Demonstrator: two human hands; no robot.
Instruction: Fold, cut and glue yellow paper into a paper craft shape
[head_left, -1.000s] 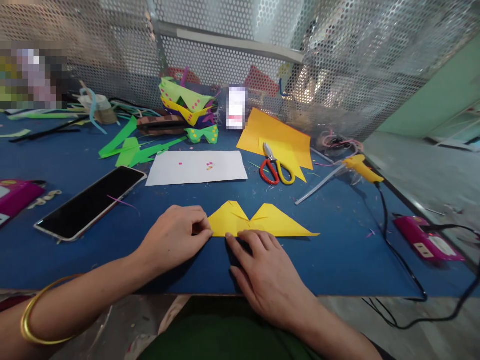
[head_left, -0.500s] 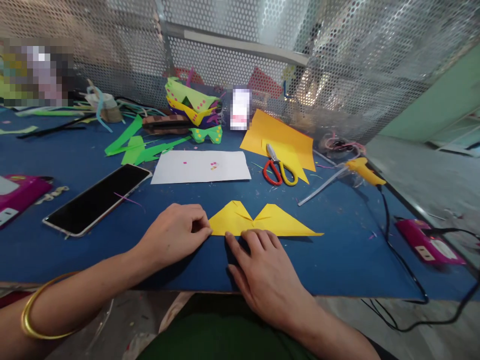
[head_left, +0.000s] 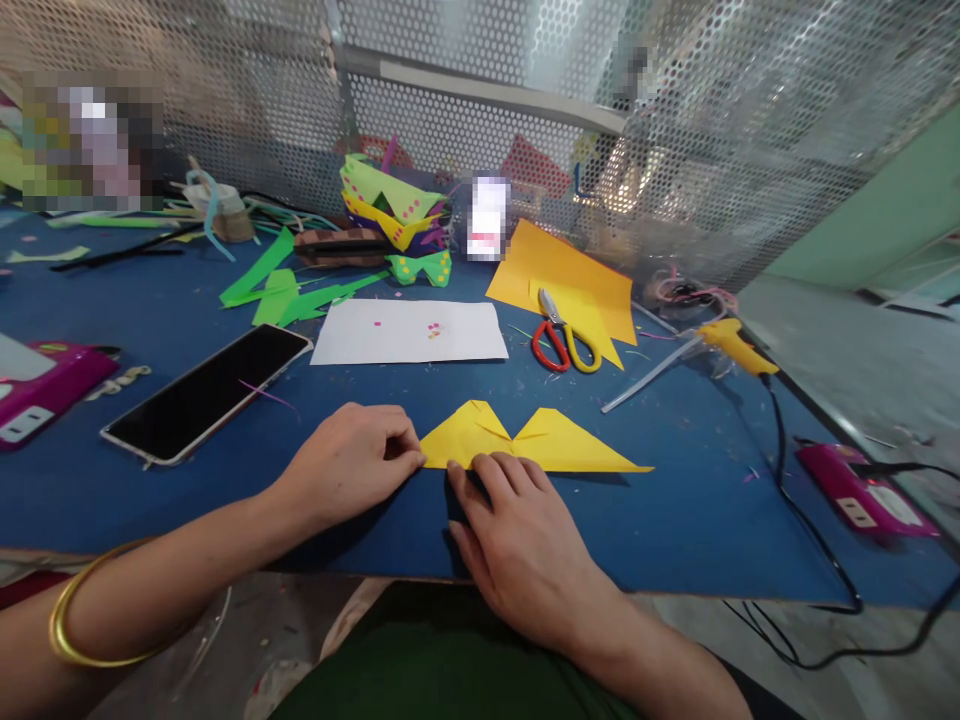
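Folded paper: a yellow bow-shaped piece point(head_left: 525, 442) lies flat on the blue worktop point(head_left: 675, 500), near its front edge.
Left hand point(head_left: 352, 462): fingers curled, narrow grip pinching the paper's left tip.
Right hand point(head_left: 517, 540): flat, no grip, fingertips pressing the paper's lower edge.
Behind: scissors point(head_left: 562, 340) on orange paper point(head_left: 570, 275); white sheet point(head_left: 412, 332); phone point(head_left: 206, 392) to the left.

A pixelated patch point(head_left: 91, 135) hides whatever stands at the table's far left.
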